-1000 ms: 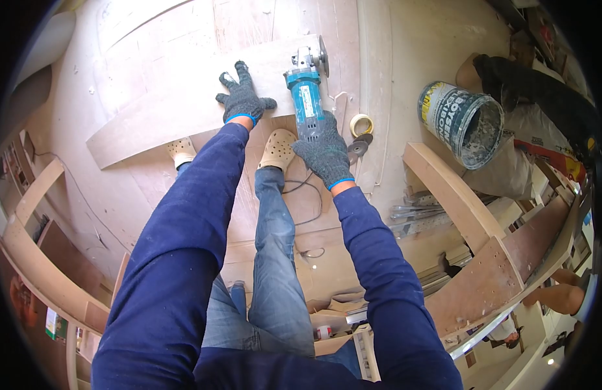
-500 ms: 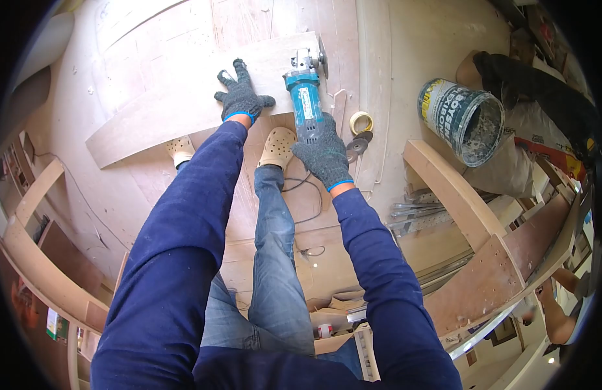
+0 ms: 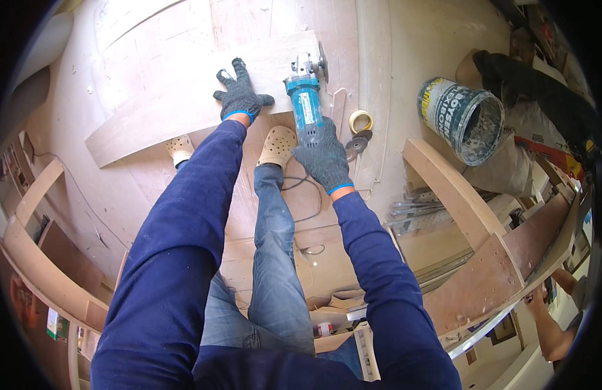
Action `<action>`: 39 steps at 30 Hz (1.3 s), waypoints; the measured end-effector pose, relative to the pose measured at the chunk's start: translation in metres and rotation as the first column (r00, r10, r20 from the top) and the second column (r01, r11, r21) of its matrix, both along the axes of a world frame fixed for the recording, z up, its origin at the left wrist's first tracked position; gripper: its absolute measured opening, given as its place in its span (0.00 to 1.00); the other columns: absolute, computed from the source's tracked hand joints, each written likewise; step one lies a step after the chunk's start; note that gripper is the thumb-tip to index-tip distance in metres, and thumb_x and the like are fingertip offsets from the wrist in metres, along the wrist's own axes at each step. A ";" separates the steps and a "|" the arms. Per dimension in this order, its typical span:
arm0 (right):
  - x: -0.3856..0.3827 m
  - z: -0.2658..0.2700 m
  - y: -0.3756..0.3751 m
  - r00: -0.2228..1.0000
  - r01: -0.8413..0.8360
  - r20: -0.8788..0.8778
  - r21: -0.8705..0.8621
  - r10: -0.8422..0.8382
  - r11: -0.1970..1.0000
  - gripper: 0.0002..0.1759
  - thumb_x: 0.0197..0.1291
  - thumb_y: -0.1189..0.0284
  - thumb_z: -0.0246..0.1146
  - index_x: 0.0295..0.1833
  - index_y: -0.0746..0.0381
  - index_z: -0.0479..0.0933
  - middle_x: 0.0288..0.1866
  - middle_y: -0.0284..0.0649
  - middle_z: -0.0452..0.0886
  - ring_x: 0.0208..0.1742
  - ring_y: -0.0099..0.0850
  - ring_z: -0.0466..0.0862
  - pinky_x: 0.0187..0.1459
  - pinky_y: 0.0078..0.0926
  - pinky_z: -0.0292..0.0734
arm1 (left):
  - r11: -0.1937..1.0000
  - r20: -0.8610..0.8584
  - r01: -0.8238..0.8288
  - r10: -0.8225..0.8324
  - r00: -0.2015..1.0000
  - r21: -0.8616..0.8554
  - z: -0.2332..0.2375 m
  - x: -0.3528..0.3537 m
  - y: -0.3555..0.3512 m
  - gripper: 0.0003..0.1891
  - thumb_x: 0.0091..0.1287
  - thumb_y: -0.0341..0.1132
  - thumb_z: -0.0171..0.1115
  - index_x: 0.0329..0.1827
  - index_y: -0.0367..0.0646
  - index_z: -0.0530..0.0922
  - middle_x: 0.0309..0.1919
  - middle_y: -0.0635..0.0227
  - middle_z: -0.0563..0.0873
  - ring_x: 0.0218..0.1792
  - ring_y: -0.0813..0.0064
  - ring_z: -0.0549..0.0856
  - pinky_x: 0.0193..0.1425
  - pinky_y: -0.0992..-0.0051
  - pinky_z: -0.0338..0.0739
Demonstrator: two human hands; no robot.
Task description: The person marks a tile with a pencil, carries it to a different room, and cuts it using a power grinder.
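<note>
My left hand point(image 3: 242, 94), in a dark grey knitted glove, lies flat with fingers spread on a pale plywood panel point(image 3: 158, 120) with a curved near edge. My right hand point(image 3: 323, 155), gloved the same way, is wrapped round the rear body of a teal angle grinder point(image 3: 306, 107). The grinder's disc point(image 3: 323, 62) stands on edge at the right end of the panel. Behind my right hand a dark power cord point(image 3: 307, 211) curls on the floor. One of my feet, in a beige clog point(image 3: 277, 146), rests just below the panel's near edge.
Right of the grinder lie a tape roll point(image 3: 360, 121) and loose grinding discs point(image 3: 357, 146). A tipped paint bucket point(image 3: 460, 120) lies farther right, near a person's dark-clothed limb point(image 3: 535, 91). Curved wooden frames point(image 3: 453, 192) stand on both sides. Another person's arm point(image 3: 551, 325) shows at lower right.
The grinder's head has tilted slightly, its disc a little lower in view. My left hand stays in place on the panel. The other person's arm at lower right has shifted.
</note>
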State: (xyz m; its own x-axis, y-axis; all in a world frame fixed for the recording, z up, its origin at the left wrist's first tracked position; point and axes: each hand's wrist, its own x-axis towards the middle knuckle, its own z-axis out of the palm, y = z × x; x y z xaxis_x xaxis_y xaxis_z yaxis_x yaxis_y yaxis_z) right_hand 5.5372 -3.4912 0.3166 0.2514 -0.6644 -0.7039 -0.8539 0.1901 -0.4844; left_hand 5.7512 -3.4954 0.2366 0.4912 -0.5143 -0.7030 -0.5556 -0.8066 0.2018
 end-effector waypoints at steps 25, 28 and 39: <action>-0.002 0.006 0.009 0.998 0.058 0.010 0.024 -0.059 0.998 0.46 0.44 0.63 0.72 0.69 0.59 0.58 0.57 0.56 0.77 0.55 0.56 0.81 0.56 0.48 0.78 | 0.999 0.044 0.015 -0.014 0.999 -0.034 -0.005 -0.001 0.003 0.68 0.43 0.51 0.82 0.82 0.50 0.41 0.76 0.28 0.47 0.70 0.20 0.58 0.76 0.45 0.58; -0.001 0.005 0.010 0.998 0.066 0.024 0.030 -0.066 0.997 0.46 0.46 0.63 0.71 0.69 0.57 0.57 0.58 0.58 0.77 0.55 0.58 0.80 0.57 0.51 0.77 | 1.000 0.007 -0.010 0.010 1.000 0.008 0.002 -0.001 0.000 0.68 0.44 0.51 0.82 0.82 0.49 0.41 0.75 0.28 0.48 0.71 0.21 0.58 0.76 0.45 0.57; -0.006 0.008 0.013 0.999 0.053 -0.015 0.067 -0.052 0.996 0.48 0.43 0.63 0.73 0.69 0.60 0.58 0.57 0.54 0.78 0.56 0.51 0.82 0.57 0.44 0.78 | 1.000 0.028 0.001 -0.001 1.000 0.000 -0.004 -0.002 0.003 0.67 0.45 0.52 0.81 0.82 0.50 0.42 0.75 0.28 0.48 0.70 0.20 0.58 0.76 0.46 0.58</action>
State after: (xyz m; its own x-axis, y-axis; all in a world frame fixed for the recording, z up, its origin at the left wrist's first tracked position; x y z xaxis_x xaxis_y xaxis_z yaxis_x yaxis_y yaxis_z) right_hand 5.5316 -3.4783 0.3246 0.2081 -0.6276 -0.7502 -0.8482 0.2662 -0.4580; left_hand 5.7493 -3.4926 0.2321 0.5105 -0.5146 -0.6889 -0.5616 -0.8062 0.1861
